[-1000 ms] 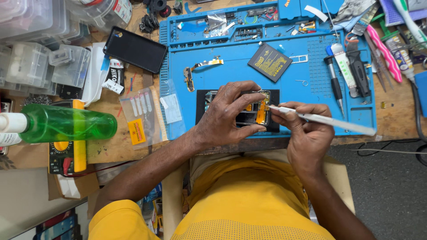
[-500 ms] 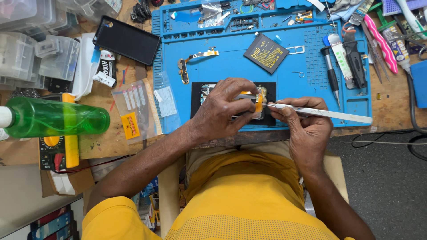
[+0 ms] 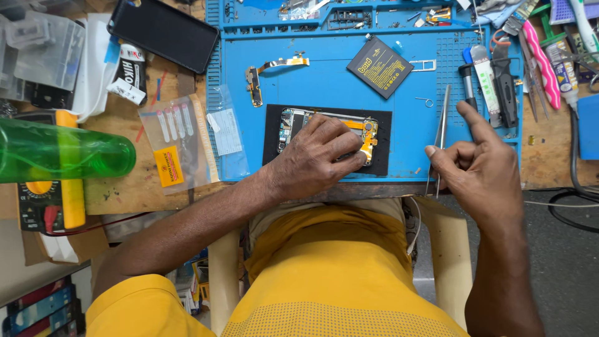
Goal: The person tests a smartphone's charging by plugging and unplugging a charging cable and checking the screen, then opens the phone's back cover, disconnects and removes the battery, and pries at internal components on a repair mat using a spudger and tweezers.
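Observation:
An opened phone [image 3: 293, 122] with its boards bare lies on a black pad [image 3: 382, 140] on the blue work mat [image 3: 324, 81]. My left hand [image 3: 315, 159] rests on top of the phone, with fingertips by an orange flex cable [image 3: 367, 142] at its right end. My right hand [image 3: 480, 165] is off to the right, over the mat's near edge. It holds a pair of metal tweezers [image 3: 442, 122] upright between thumb and fingers, clear of the phone.
A black battery [image 3: 380, 66] and a loose flex part [image 3: 268, 70] lie on the mat. Screwdrivers and tubes [image 3: 493, 75] lie at the right. A dark phone screen [image 3: 163, 32], plastic bags [image 3: 178, 140], a green bottle [image 3: 59, 153] and a yellow multimeter [image 3: 53, 203] are at the left.
My right hand has drawn back from the phone to the right and turned the tweezers from lying across to standing upright. My left hand stays on the phone.

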`<state>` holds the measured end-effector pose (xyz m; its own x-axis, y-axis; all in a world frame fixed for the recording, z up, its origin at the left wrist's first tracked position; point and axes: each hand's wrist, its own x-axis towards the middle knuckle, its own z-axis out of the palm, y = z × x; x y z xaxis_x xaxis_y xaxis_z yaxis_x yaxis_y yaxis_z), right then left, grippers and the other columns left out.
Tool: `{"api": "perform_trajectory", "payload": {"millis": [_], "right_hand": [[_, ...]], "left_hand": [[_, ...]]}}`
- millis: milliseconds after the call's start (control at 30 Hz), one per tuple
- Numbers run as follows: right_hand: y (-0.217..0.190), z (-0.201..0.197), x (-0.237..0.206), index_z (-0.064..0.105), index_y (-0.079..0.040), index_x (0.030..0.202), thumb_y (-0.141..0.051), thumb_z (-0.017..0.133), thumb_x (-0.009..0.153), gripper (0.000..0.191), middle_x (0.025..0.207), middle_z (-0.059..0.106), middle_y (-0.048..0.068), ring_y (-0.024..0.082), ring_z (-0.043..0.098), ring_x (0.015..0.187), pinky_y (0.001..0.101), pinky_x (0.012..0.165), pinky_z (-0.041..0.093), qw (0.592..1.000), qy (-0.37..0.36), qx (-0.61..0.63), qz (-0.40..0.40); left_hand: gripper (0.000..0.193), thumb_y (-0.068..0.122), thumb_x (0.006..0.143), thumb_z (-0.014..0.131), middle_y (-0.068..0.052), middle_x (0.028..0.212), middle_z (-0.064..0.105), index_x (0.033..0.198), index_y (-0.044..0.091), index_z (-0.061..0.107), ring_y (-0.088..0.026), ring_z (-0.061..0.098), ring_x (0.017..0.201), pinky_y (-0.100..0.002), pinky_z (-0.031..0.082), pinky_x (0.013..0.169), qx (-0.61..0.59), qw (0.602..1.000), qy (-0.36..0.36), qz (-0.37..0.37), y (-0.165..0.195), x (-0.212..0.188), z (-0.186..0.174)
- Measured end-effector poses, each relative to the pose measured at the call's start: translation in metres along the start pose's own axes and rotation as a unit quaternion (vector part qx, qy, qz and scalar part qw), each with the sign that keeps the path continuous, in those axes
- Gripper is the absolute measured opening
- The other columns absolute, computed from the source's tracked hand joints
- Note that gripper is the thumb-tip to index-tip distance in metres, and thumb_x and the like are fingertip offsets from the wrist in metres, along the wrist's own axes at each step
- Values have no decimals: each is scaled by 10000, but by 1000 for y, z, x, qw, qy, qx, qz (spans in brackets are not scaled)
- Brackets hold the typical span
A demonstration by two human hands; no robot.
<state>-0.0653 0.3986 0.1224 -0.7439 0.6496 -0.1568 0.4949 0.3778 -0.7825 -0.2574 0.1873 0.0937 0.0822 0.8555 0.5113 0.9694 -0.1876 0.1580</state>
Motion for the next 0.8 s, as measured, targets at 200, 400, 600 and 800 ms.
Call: {"api": "perform_trajectory", "payload": {"millis": [200, 400, 600, 800], "right_hand": [[-4, 7, 3, 711, -48, 1334, -155, 878, 959, 424, 831, 730, 92, 159, 664, 651, 319, 594, 522, 955, 107, -237, -141], [-24, 28, 3, 766, -102, 1211, -48, 782, 958, 260, 1061, 743, 92, 154, 715, 870, 298, 647, 579, 963, 56, -99, -243], [-50, 40, 29, 755, -78, 1193, -73, 790, 913, 283, 1080, 745, 97, 171, 727, 865, 309, 687, 586, 952, -13, -46, -304], [-63, 50, 56, 793, -70, 1089, -137, 784, 950, 155, 974, 770, 89, 154, 738, 797, 295, 687, 585, 950, -64, -12, -305]], "left_hand": [[146, 116, 931, 759, -31, 1004, 552, 1018, 101, 643, -209, 564, 986, -393, 483, 834, -40, 998, 23, -32, -4, 3, -5], [94, 33, 974, 675, -51, 879, 578, 1004, 54, 588, -200, 564, 821, -379, 488, 738, -198, 968, 74, -137, -3, 8, -13], [82, 4, 946, 623, -71, 831, 555, 934, 21, 544, -161, 559, 734, -356, 456, 623, -286, 910, 108, -281, 1, 8, -27], [81, 58, 927, 660, -61, 750, 627, 888, 5, 612, -109, 580, 617, -296, 462, 545, -261, 896, 21, -360, -2, 3, -44]]}}
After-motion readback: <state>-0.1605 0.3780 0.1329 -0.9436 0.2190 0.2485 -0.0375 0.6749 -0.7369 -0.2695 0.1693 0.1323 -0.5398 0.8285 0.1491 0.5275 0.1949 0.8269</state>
